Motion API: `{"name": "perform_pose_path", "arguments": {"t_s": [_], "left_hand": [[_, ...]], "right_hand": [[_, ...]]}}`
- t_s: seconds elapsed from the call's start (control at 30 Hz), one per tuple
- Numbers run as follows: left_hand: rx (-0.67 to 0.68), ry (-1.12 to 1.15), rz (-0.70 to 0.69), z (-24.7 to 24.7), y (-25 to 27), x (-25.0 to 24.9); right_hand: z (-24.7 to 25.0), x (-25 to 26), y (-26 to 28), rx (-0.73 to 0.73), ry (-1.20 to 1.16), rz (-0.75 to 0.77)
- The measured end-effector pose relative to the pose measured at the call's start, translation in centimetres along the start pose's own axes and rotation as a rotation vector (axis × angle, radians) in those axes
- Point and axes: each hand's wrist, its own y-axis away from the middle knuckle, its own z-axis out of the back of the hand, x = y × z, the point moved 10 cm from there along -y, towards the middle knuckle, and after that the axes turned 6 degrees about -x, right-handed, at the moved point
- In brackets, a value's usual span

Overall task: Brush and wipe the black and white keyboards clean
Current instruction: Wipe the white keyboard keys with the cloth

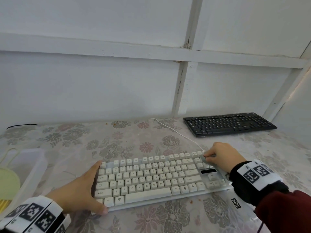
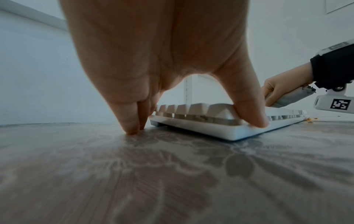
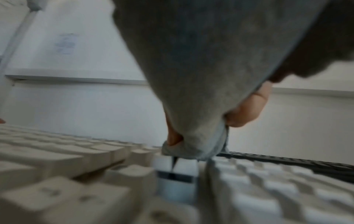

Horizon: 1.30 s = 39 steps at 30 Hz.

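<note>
The nearer keyboard [image 1: 151, 179] is lying on the table [image 1: 117, 142] right in front of me. My left hand [image 1: 80, 192] is bracing its left end, and my right hand [image 1: 222, 157] is pressing a cloth [image 3: 201, 91] on its far right keys. The other keyboard [image 1: 228, 123] is sitting far right by the wall. A tray [image 1: 33, 167] is sitting at my near left.

a clear plastic bin [image 1: 36, 165] sits at the left edge of the floral tablecloth [image 1: 117, 142], a pale green item [image 1: 8, 182] inside it.
</note>
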Motion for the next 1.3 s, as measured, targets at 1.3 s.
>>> {"name": "perform_pose_path", "arguments": {"t_s": [1.3], "left_hand": [[0.004,0.041,0.009,0.0,0.1,-0.1]], "right_hand": [[0.8,-3.8,0.2,-0.019,0.082,-0.019]]}}
